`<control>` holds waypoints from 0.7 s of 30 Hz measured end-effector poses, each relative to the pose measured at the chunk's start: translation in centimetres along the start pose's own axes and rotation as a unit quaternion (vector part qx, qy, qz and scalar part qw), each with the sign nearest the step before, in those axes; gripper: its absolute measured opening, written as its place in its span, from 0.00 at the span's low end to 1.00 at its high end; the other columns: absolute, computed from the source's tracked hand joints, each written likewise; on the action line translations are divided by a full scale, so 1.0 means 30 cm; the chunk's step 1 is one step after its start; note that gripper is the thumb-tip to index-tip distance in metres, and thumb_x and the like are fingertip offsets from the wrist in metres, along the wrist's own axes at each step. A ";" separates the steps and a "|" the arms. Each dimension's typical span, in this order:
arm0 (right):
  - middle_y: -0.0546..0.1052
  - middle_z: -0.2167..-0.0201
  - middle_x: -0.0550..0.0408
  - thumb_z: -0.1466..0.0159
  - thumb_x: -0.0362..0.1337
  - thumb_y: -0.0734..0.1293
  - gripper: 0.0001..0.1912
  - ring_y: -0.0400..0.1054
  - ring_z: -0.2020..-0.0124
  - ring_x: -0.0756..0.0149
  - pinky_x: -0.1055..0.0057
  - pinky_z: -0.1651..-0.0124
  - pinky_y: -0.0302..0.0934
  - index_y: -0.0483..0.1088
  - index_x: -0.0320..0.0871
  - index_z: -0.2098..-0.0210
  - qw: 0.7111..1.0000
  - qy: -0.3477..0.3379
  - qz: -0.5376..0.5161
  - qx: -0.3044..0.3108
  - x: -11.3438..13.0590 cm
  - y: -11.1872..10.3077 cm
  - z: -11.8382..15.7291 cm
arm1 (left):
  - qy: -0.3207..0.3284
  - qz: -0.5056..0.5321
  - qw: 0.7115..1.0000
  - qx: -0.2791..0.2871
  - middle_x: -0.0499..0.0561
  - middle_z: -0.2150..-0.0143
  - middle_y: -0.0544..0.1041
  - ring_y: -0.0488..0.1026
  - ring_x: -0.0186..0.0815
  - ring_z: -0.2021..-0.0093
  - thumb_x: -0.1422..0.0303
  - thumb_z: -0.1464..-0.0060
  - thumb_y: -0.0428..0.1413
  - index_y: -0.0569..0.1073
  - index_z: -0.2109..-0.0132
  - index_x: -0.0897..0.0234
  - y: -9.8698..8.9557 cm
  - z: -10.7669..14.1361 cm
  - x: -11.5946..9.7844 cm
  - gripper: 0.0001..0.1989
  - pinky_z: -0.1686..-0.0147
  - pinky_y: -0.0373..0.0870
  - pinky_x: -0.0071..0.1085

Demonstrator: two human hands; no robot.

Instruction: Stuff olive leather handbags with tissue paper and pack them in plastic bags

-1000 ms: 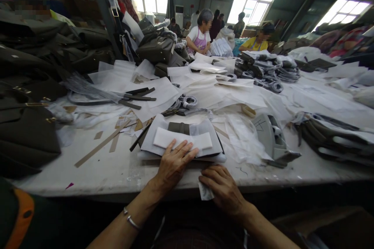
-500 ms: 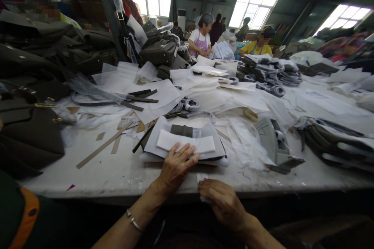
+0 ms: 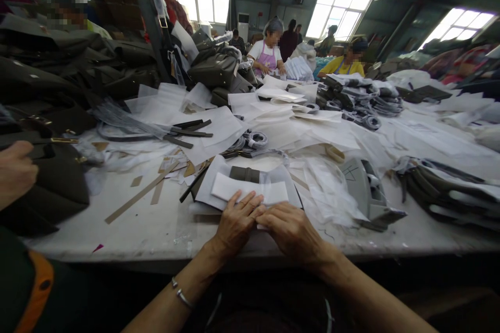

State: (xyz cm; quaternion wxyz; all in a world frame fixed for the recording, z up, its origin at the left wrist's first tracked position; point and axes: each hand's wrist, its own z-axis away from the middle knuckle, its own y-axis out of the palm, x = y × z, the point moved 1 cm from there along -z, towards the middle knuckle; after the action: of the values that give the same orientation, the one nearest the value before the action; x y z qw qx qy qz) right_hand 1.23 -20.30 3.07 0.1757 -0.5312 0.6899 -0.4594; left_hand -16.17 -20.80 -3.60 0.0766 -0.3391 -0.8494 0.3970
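Note:
A wrapped bundle lies in front of me: a dark olive bag part [image 3: 244, 174] on a white sheet [image 3: 206, 190], with a white foam pad [image 3: 230, 189] across its near side. My left hand [image 3: 236, 221] rests on the pad and the bundle's near edge, fingers stretched out flat. Beside it my right hand [image 3: 291, 231] presses at the same edge, fingers curled and its tips close to the left fingers. A bit of a white strip [image 3: 261, 226] shows under the right fingers; most of it is hidden.
A grey tape dispenser [image 3: 363, 192] stands to the right, before a stack of dark wrapped pieces [image 3: 449, 192]. White sheets [image 3: 281, 119] cover the table's middle. At left, another person's hand [image 3: 15, 171] is by a dark bag [image 3: 58, 182]. Brown strips [image 3: 142, 192] lie nearby.
My right hand has moved up from the table's front edge to the bundle, beside my left hand, which stays in place. Another person's hand has come in at the left.

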 end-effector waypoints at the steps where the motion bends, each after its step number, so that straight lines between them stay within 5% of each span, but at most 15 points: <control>1: 0.79 0.68 0.51 0.31 0.30 0.58 0.12 0.71 0.67 0.65 0.69 0.59 0.64 0.73 0.42 0.61 1.000 0.014 0.007 0.001 -0.025 -0.005 -0.024 | -0.008 0.017 1.000 0.003 0.52 0.45 0.76 0.70 0.39 0.41 0.75 0.36 0.46 0.71 0.48 0.62 -0.009 -0.004 -0.002 0.15 0.36 0.57 0.46; 5: 0.79 0.71 0.53 0.33 0.35 0.63 0.10 0.72 0.68 0.67 0.73 0.61 0.62 0.77 0.44 0.66 0.990 0.128 -0.025 0.048 -0.117 -0.011 -0.094 | -0.069 0.083 0.993 0.050 0.54 0.44 0.75 0.70 0.41 0.41 0.72 0.41 0.53 0.70 0.45 0.63 -0.048 -0.028 -0.018 0.17 0.36 0.58 0.48; 9: 0.81 0.70 0.57 0.35 0.35 0.66 0.09 0.73 0.67 0.67 0.74 0.62 0.62 0.79 0.46 0.68 0.960 0.240 -0.096 0.109 -0.169 -0.006 -0.135 | -0.139 0.102 0.984 0.033 0.53 0.52 0.80 0.75 0.43 0.48 0.64 0.45 0.61 0.74 0.58 0.62 -0.050 -0.056 -0.037 0.10 0.38 0.60 0.50; 15: 0.79 0.72 0.56 0.39 0.33 0.69 0.07 0.71 0.65 0.65 0.71 0.58 0.60 0.78 0.44 0.73 0.959 0.258 -0.067 0.095 -0.200 0.019 -0.132 | -0.185 0.026 0.982 -0.008 0.49 0.68 0.78 0.76 0.37 0.64 0.73 0.43 0.55 0.71 0.68 0.62 0.005 -0.086 -0.049 0.05 0.44 0.67 0.46; 21: 0.77 0.74 0.57 0.40 0.34 0.69 0.08 0.69 0.70 0.68 0.73 0.64 0.58 0.76 0.43 0.76 0.938 0.326 -0.087 0.077 -0.225 0.046 -0.096 | -0.147 -0.021 0.988 -0.038 0.48 0.67 0.77 0.75 0.36 0.66 0.73 0.41 0.52 0.70 0.60 0.62 0.012 -0.087 -0.057 0.03 0.45 0.68 0.43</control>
State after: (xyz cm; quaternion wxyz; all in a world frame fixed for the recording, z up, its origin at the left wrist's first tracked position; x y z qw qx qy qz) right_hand 0.85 -12.95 1.76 -0.0586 -0.3952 0.6231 -0.6724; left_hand -13.64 -20.11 -1.88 -0.0539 -0.2613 -0.8731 0.4081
